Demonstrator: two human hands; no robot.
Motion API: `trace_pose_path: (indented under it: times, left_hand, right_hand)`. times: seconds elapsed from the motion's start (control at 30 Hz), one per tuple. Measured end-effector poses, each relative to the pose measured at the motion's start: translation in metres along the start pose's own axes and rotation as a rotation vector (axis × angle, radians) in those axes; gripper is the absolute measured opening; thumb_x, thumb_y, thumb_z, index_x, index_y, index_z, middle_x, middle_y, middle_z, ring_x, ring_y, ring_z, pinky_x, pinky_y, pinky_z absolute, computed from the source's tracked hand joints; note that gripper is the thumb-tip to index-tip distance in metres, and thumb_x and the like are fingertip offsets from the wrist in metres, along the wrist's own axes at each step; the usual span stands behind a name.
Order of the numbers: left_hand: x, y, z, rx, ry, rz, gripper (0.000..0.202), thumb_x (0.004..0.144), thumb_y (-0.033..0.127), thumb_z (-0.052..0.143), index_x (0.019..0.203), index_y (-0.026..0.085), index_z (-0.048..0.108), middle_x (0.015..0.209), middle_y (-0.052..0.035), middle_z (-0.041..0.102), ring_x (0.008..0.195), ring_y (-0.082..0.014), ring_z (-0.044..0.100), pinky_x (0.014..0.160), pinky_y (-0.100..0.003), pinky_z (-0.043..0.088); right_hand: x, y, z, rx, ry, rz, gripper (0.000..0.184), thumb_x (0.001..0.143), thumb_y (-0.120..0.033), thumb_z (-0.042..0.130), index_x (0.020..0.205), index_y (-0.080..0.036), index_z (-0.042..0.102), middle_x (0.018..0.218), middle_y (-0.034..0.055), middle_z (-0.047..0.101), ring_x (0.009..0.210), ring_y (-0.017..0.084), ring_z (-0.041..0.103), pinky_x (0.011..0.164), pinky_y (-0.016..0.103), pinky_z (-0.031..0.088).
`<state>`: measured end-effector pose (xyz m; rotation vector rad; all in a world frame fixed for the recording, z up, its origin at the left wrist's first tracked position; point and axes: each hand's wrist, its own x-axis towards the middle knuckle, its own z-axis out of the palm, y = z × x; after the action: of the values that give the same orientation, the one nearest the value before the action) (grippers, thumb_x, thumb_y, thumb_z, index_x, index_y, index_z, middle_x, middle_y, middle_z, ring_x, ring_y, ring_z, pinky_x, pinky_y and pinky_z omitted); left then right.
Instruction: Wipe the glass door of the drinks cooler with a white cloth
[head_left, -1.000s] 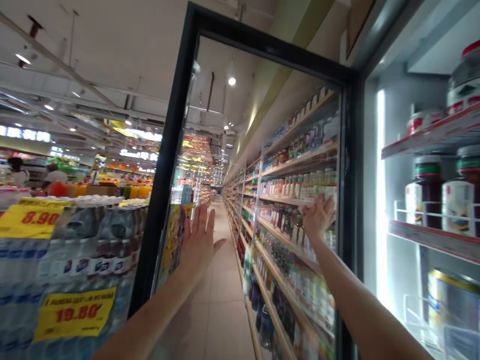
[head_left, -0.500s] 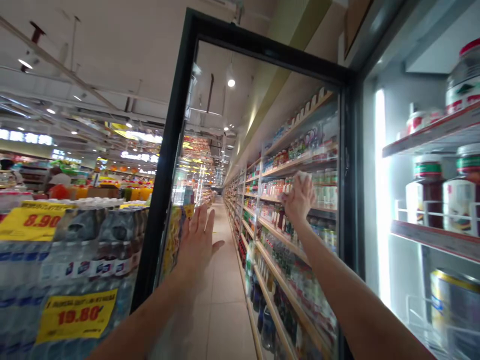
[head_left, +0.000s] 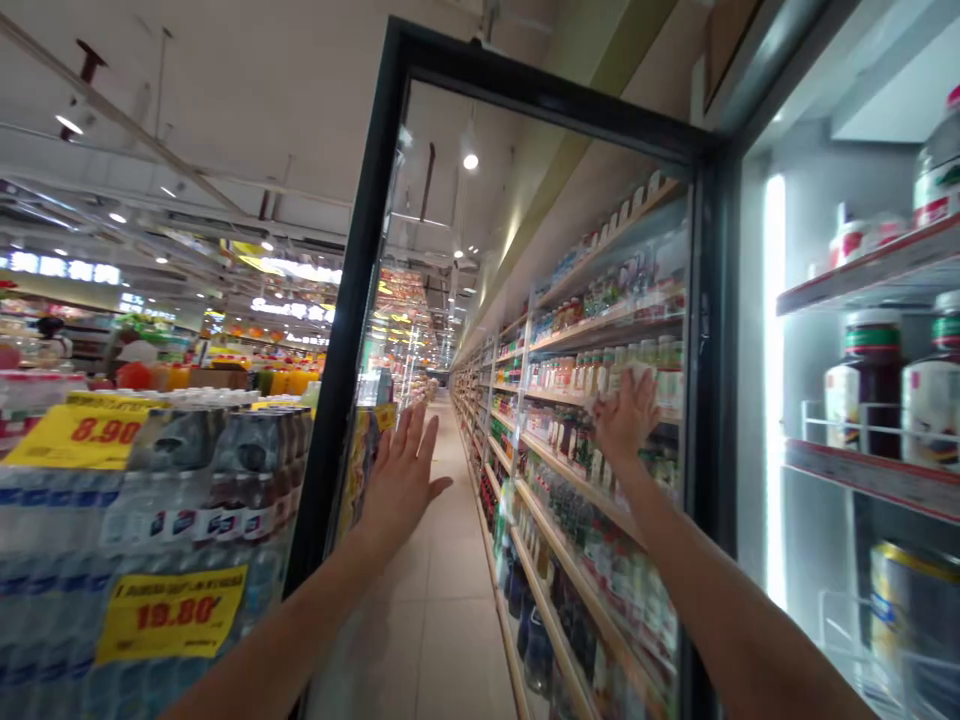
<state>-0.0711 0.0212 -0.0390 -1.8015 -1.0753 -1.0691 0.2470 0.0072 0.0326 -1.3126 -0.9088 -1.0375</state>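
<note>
A glass fridge door (head_left: 465,300) in a black frame stands swung open before me. My left hand (head_left: 405,470) lies flat near its left side, fingers stretched and thumb out, holding nothing. Higher up on the right part of the pane, my right hand (head_left: 628,415) presses a white cloth (head_left: 637,372) to the glass. Only the cloth's edges show around my fingers. Through the pane, or reflected in it, appear long shelves of bottles (head_left: 592,370) and a tiled aisle floor (head_left: 427,560).
The lit fridge on my right has shelves (head_left: 862,470) with dark bottles (head_left: 862,380) and a yellow-topped can (head_left: 911,600). To the left stand stacked packs of bottled drinks (head_left: 217,500) with yellow price signs (head_left: 172,612), close to the door's free edge.
My right hand has slid the cloth a little right and down across the glass. My left hand stays flat in nearly the same spot. The view has shifted slightly.
</note>
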Motion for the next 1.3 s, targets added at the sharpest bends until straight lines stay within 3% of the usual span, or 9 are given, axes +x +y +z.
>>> trace_pose_path:
  times: [0.2, 0.27, 0.37, 0.47, 0.67, 0.9, 1.17, 1.23, 1.3]
  left_hand:
    - [-0.002, -0.005, 0.006, -0.016, 0.026, 0.013, 0.071, 0.08, 0.041, 0.058, 0.139, 0.011, 0.033, 0.148, -0.0172, 0.024, 0.138, -0.0321, 0.018, 0.108, -0.05, 0.028]
    - [-0.002, -0.006, 0.005, -0.013, 0.018, 0.01, 0.072, 0.08, 0.04, 0.059, 0.139, 0.01, 0.032, 0.148, -0.0172, 0.024, 0.138, -0.0323, 0.018, 0.108, -0.05, 0.027]
    - [-0.001, -0.004, 0.002, -0.025, 0.0, 0.002, 0.072, 0.079, 0.038, 0.06, 0.139, 0.01, 0.032, 0.148, -0.0175, 0.024, 0.138, -0.0319, 0.017, 0.109, -0.049, 0.026]
    - [0.0, -0.002, 0.002, -0.044, 0.002, 0.009, 0.071, 0.081, 0.039, 0.058, 0.14, 0.011, 0.031, 0.149, -0.017, 0.022, 0.139, -0.031, 0.015, 0.109, -0.049, 0.026]
    - [0.0, -0.009, 0.006, -0.047, -0.017, 0.017, 0.072, 0.08, 0.04, 0.059, 0.139, 0.01, 0.032, 0.148, -0.0173, 0.025, 0.138, -0.0314, 0.018, 0.108, -0.049, 0.027]
    - [-0.011, -0.019, 0.008, -0.033, -0.03, 0.026, 0.073, 0.084, 0.043, 0.052, 0.141, 0.007, 0.026, 0.148, -0.0172, 0.025, 0.139, -0.0282, 0.017, 0.109, -0.048, 0.024]
    - [-0.01, -0.022, 0.01, -0.04, -0.043, 0.053, 0.072, 0.084, 0.041, 0.051, 0.142, 0.008, 0.024, 0.149, -0.0167, 0.022, 0.139, -0.0277, 0.016, 0.109, -0.046, 0.026]
    - [-0.01, -0.023, 0.01, -0.033, -0.051, 0.06, 0.072, 0.084, 0.041, 0.05, 0.142, 0.008, 0.024, 0.149, -0.0162, 0.02, 0.139, -0.0281, 0.015, 0.109, -0.047, 0.026]
    - [-0.009, -0.024, 0.01, -0.028, -0.07, 0.057, 0.072, 0.084, 0.042, 0.05, 0.142, 0.007, 0.023, 0.149, -0.0163, 0.02, 0.139, -0.0281, 0.015, 0.109, -0.047, 0.026]
  right_hand:
    - [-0.052, -0.039, 0.006, 0.042, -0.168, -0.663, 0.046, 0.086, -0.029, 0.04, 0.131, -0.028, 0.047, 0.144, 0.0061, 0.038, 0.137, 0.024, 0.023, 0.109, 0.049, 0.018]
    - [-0.054, -0.019, 0.0, 0.03, -0.168, -0.565, 0.046, 0.086, -0.03, 0.039, 0.131, -0.027, 0.047, 0.143, 0.0077, 0.037, 0.136, 0.025, 0.025, 0.108, 0.052, 0.018]
    - [-0.041, 0.017, -0.007, 0.005, -0.016, -0.051, 0.049, 0.088, -0.03, 0.031, 0.135, -0.022, 0.043, 0.146, 0.0145, 0.031, 0.134, 0.031, 0.027, 0.101, 0.061, 0.023]
    - [-0.042, 0.013, -0.005, 0.007, 0.066, 0.155, 0.052, 0.088, -0.03, 0.028, 0.138, -0.021, 0.038, 0.147, 0.0169, 0.027, 0.134, 0.034, 0.025, 0.098, 0.064, 0.026]
    - [-0.085, -0.054, 0.004, 0.072, -0.203, -0.694, 0.047, 0.084, -0.032, 0.042, 0.13, -0.028, 0.047, 0.143, 0.0062, 0.039, 0.137, 0.024, 0.023, 0.11, 0.049, 0.015]
    - [-0.021, -0.048, 0.008, 0.006, -0.077, -0.151, 0.05, 0.088, -0.029, 0.032, 0.137, -0.02, 0.039, 0.149, 0.0127, 0.026, 0.138, 0.029, 0.018, 0.106, 0.058, 0.017]
    - [-0.143, -0.057, -0.003, 0.221, -0.371, -1.194, 0.041, 0.082, -0.031, 0.05, 0.124, -0.028, 0.052, 0.141, 0.0027, 0.043, 0.139, 0.02, 0.019, 0.113, 0.048, 0.002]
    - [-0.129, -0.043, -0.005, 0.214, -0.351, -1.197, 0.042, 0.085, -0.034, 0.048, 0.126, -0.029, 0.05, 0.141, 0.003, 0.043, 0.138, 0.019, 0.021, 0.113, 0.047, 0.002]
    - [-0.096, -0.034, -0.003, 0.118, -0.238, -0.891, 0.045, 0.086, -0.034, 0.044, 0.13, -0.026, 0.046, 0.142, 0.0075, 0.041, 0.138, 0.022, 0.022, 0.112, 0.05, 0.005]
